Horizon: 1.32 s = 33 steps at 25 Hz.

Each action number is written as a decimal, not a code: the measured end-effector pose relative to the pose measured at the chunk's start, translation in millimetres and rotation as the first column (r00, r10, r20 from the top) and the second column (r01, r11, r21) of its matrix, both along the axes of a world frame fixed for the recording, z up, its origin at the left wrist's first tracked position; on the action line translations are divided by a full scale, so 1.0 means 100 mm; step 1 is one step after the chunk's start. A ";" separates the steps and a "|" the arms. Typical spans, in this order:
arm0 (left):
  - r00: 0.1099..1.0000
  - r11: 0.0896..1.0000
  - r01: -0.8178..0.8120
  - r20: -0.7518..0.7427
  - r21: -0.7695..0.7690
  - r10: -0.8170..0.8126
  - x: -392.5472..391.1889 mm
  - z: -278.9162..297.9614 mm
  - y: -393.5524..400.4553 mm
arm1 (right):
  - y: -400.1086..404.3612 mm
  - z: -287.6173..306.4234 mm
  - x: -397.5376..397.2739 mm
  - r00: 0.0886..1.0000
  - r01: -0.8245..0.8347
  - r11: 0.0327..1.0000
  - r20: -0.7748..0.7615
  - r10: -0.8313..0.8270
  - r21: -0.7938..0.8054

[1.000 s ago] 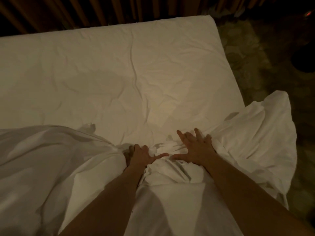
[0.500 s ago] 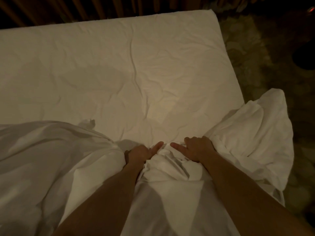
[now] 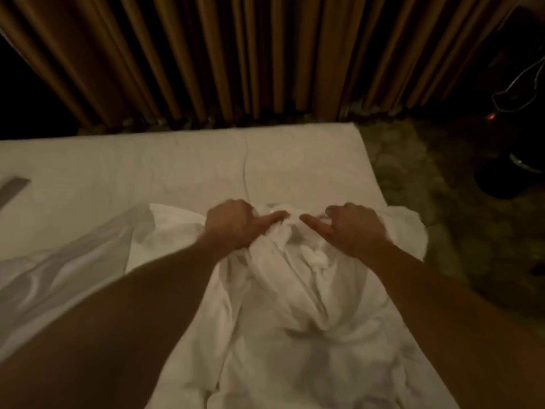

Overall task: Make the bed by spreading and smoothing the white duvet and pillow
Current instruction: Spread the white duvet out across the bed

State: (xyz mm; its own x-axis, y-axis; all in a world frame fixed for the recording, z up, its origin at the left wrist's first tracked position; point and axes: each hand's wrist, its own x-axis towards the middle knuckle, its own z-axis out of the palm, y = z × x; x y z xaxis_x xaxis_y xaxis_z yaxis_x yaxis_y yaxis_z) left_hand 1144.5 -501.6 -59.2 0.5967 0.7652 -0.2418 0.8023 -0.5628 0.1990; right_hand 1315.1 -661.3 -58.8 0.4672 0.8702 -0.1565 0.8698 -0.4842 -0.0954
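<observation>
The white duvet (image 3: 295, 305) lies bunched and creased across the near half of the bed, its gathered edge raised between my hands. My left hand (image 3: 233, 224) grips a fold of that edge, thumb pointing right. My right hand (image 3: 351, 228) grips the duvet edge too, thumb pointing left, a hand's width from the other. Beyond them the white bed sheet (image 3: 147, 172) covers the mattress, with one long crease. No pillow is in view.
Brown pleated curtains (image 3: 236, 54) hang behind the bed's far edge. Patterned carpet (image 3: 427, 216) runs along the right side of the bed. A dark round object (image 3: 507, 178) and a small red light (image 3: 491, 116) are at far right. A grey strip (image 3: 13, 187) lies at left.
Both hands closed on the duvet edge and carried it up and away toward the far side of the bed. My view has tilted up, bringing the curtains in.
</observation>
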 end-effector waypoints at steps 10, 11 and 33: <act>0.919 0.953 -0.256 0.345 0.160 0.189 0.53 1.11 2.13 | 2.35 1.39 0.53 0.985 -0.029 0.961 0.169 -0.019 0.277; 0.935 0.971 -0.207 0.315 0.116 0.162 0.39 0.83 2.10 | 2.36 1.09 0.40 0.992 -0.079 0.980 0.113 0.058 0.185; 0.986 0.965 -0.144 -0.110 -0.220 0.122 -1.10 -1.77 1.05 | 1.95 -1.23 -1.41 0.725 0.517 0.837 -0.612 -0.316 0.180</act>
State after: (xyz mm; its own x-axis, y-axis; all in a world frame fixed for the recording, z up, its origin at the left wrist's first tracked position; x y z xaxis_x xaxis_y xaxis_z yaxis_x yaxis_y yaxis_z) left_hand 1034.6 -396.6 -236.4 0.4595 0.7548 -0.4681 0.8880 -0.3991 0.2283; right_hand 1174.4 -465.9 -181.7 0.7172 0.6504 -0.2501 0.3366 -0.6376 -0.6930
